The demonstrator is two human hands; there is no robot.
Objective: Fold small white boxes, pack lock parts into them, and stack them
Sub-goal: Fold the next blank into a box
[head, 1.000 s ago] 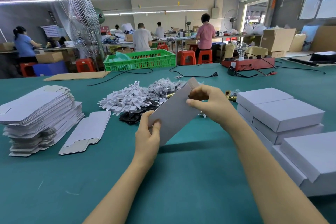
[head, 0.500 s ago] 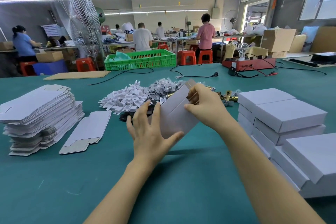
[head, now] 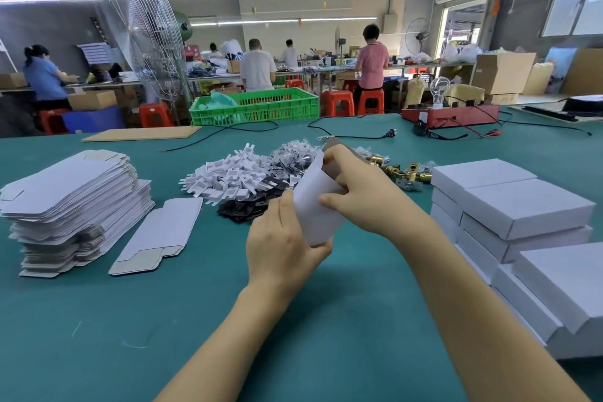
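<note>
You hold a partly opened white box (head: 318, 202) in both hands above the green table (head: 98, 336), in front of the parts piles. Your left hand (head: 282, 246) grips its lower end, fingers curled round the underside and thumb up along the near face. Your right hand (head: 354, 188) grips the upper end: the thumb presses the white face, the fingers curl over the open top edge, where the brown inner side shows.

Beyond the box lie white plastic pieces (head: 228, 178), black plates (head: 248, 206) and brass lock parts (head: 401, 171). A stack of flat blanks (head: 71, 192) stands at your left, with a single blank (head: 160, 237) just beside it. Closed white boxes (head: 522, 206) are stacked at your right.
</note>
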